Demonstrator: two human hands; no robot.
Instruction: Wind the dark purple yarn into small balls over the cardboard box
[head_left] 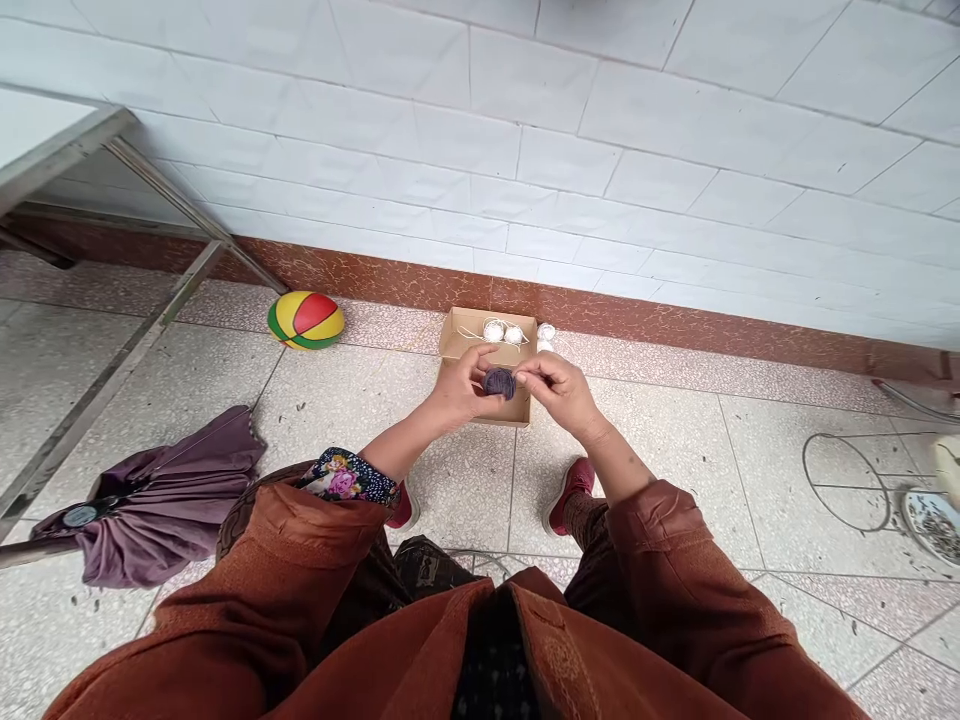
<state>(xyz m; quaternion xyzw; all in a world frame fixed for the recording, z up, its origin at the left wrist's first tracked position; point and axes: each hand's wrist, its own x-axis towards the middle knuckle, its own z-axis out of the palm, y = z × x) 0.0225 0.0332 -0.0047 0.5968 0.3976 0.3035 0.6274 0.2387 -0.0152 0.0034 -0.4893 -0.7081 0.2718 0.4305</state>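
Note:
A small dark purple ball of yarn [499, 382] sits in my left hand [461, 388], whose thumb and fingers curl around its left side. At the ball's right edge, my right hand [556, 390] is closed in a pinch on what looks like a strand of the same yarn; the strand is too fine to follow. Both hands are above an open cardboard box [452, 335]. Inside its far part lie a white yarn ball [493, 330] and another white yarn ball [513, 335], with loose pale strands. More white yarn [546, 332] rests just outside the box on the right.
The box stands on a speckled tile floor by a white tiled wall [420, 150]. Leftward are a colourful ball [306, 320], a folded purple umbrella [172, 500] and a metal-framed table [112, 125]. A wire ring frame [806, 470] and a white dish [911, 515] are at right.

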